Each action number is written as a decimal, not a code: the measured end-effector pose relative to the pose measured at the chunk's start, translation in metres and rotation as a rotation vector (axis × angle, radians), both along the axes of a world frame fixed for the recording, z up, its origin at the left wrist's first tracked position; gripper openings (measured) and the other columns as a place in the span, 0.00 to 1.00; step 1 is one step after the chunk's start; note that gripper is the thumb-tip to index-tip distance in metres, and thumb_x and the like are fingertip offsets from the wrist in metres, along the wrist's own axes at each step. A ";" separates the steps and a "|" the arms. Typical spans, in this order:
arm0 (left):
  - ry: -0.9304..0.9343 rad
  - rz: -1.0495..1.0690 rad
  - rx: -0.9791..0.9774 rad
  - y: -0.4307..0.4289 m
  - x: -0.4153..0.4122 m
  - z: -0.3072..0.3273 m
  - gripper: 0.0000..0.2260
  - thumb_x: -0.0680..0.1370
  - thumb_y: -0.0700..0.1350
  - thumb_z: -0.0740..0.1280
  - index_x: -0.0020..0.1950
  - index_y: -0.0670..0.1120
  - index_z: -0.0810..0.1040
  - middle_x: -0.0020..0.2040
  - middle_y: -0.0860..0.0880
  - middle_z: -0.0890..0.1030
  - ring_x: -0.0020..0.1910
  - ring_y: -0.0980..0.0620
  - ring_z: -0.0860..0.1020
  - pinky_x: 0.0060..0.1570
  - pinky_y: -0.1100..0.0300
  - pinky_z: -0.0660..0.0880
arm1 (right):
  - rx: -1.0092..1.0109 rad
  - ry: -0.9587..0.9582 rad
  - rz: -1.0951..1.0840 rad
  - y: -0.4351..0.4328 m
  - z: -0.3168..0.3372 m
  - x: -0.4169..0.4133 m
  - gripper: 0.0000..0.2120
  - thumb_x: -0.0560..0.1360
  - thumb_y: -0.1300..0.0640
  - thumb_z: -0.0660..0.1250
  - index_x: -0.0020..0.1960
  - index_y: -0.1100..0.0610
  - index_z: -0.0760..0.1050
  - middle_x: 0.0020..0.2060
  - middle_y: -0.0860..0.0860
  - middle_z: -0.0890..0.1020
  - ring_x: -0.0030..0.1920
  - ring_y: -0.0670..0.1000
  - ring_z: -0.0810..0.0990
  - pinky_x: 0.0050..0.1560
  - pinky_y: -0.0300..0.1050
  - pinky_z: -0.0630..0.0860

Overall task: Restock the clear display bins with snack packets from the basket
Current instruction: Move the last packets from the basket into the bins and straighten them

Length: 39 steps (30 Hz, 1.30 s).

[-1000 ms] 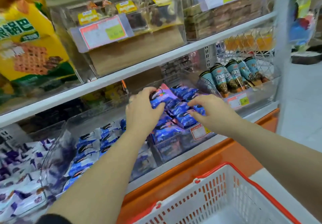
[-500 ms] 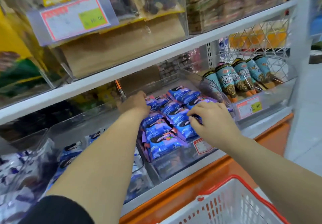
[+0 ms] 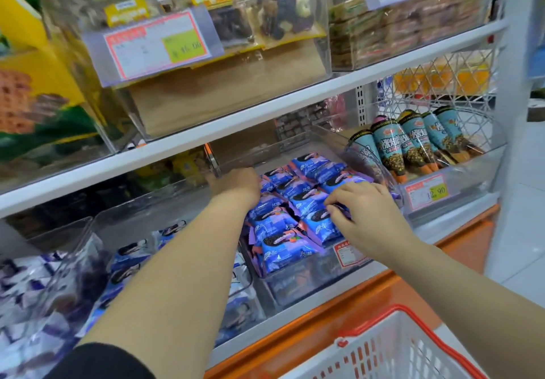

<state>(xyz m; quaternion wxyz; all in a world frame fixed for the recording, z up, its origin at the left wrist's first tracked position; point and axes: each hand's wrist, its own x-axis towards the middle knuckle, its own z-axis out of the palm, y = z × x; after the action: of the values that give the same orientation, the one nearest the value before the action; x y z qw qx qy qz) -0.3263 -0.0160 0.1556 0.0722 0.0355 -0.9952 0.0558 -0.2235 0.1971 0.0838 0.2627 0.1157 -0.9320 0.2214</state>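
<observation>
**Both hands in the snack bin**

My right hand pinches a blue packet between thumb and curled fingers. It lies at the near right of the packets that fill the clear bin. My left hand reaches over the rows to the far left corner, beside the bin's side wall. Its fingers are hidden past the knuckles, so I cannot tell their grip. Cones lie just right of my right hand. The basket sits below my right forearm.
</observation>
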 end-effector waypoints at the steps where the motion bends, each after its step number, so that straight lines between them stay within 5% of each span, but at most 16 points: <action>1: -0.008 0.006 -0.017 0.002 0.005 0.003 0.07 0.81 0.49 0.60 0.55 0.53 0.77 0.54 0.51 0.81 0.55 0.47 0.77 0.67 0.39 0.63 | 0.001 0.020 0.007 0.000 0.001 0.002 0.07 0.78 0.51 0.63 0.49 0.49 0.81 0.48 0.44 0.81 0.53 0.52 0.76 0.59 0.50 0.65; 7: 0.166 -0.157 0.127 -0.006 0.083 0.016 0.10 0.81 0.47 0.61 0.58 0.57 0.78 0.59 0.52 0.79 0.57 0.48 0.77 0.72 0.41 0.57 | 0.031 0.129 0.101 -0.013 0.009 0.040 0.07 0.74 0.51 0.65 0.48 0.51 0.81 0.48 0.46 0.81 0.52 0.54 0.78 0.56 0.49 0.68; 11: 0.209 -0.384 0.330 -0.019 0.180 0.002 0.10 0.81 0.49 0.61 0.60 0.56 0.78 0.59 0.54 0.79 0.57 0.49 0.78 0.65 0.47 0.68 | 0.060 0.068 0.295 -0.028 0.005 0.086 0.08 0.75 0.51 0.63 0.47 0.52 0.80 0.42 0.48 0.82 0.45 0.55 0.79 0.45 0.50 0.76; 14: 0.082 -0.463 0.381 -0.039 0.250 -0.029 0.09 0.80 0.50 0.64 0.59 0.56 0.78 0.58 0.55 0.80 0.57 0.52 0.78 0.56 0.51 0.75 | 0.087 -0.103 0.347 -0.037 -0.019 0.121 0.06 0.74 0.53 0.64 0.47 0.50 0.79 0.42 0.48 0.83 0.44 0.53 0.81 0.43 0.49 0.77; 21: -0.370 -0.341 0.212 -0.092 0.328 -0.123 0.12 0.79 0.55 0.62 0.62 0.58 0.76 0.61 0.57 0.79 0.58 0.52 0.78 0.52 0.52 0.78 | 0.364 -0.711 0.384 -0.063 -0.117 0.190 0.12 0.77 0.51 0.64 0.60 0.49 0.78 0.55 0.46 0.81 0.55 0.50 0.79 0.54 0.41 0.73; 28: -0.846 -0.322 0.057 -0.113 0.328 -0.174 0.23 0.81 0.58 0.61 0.74 0.54 0.66 0.73 0.51 0.70 0.68 0.49 0.71 0.63 0.51 0.73 | 0.663 -1.057 0.488 -0.087 -0.216 0.224 0.18 0.81 0.50 0.61 0.69 0.52 0.71 0.67 0.50 0.74 0.67 0.52 0.70 0.65 0.45 0.67; 39: -0.797 -0.419 0.152 -0.094 0.300 -0.165 0.20 0.83 0.54 0.59 0.75 0.55 0.64 0.74 0.53 0.69 0.68 0.50 0.71 0.63 0.51 0.72 | 0.871 -1.124 0.505 -0.113 -0.349 0.231 0.20 0.75 0.53 0.65 0.66 0.54 0.67 0.61 0.54 0.70 0.61 0.57 0.71 0.55 0.51 0.72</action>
<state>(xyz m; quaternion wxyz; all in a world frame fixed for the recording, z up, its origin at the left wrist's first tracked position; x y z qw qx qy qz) -0.0267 -0.1102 -0.0098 -0.3093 -0.1856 -0.9324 -0.0239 0.0073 0.0846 -0.2654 -0.3806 0.2890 -0.8741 -0.0878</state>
